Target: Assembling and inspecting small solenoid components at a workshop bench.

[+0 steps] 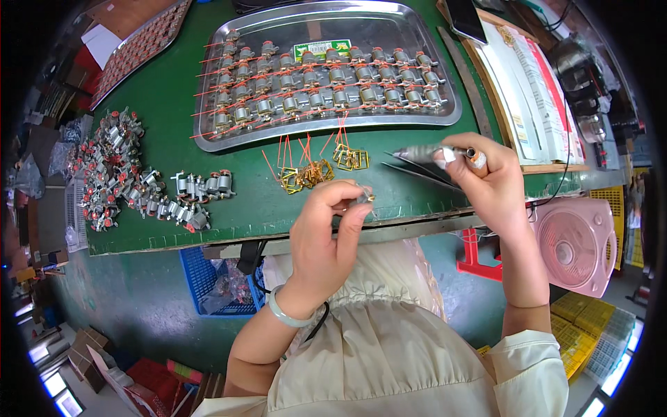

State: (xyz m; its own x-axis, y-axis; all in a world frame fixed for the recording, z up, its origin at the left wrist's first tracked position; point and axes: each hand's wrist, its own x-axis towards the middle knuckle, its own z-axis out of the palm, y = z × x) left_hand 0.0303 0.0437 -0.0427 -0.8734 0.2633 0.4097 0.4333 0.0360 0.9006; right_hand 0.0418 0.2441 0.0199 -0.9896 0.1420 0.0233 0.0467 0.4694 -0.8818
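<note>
Close to the table's front edge, my left hand (323,233) pinches a small metal motor (364,197) with a brass-coloured bit at its end; the fingertips partly cover it. My right hand (490,174) is closed around a pair of metal tweezers (417,154), whose points face left, apart from the motor. Motion blurs part of the tweezers. Just beyond my left hand lies a pile of small brass frames (306,175) with thin red wires. Beside it sits a smaller cluster of the same brass frames (351,158).
A metal tray (326,128) at the back holds rows of small motors with red wires. Loose motors (114,170) are heaped at left, and another full tray (139,48) stands behind. Papers on a board (517,104), a phone (464,19) and a pink fan (573,243) are at right.
</note>
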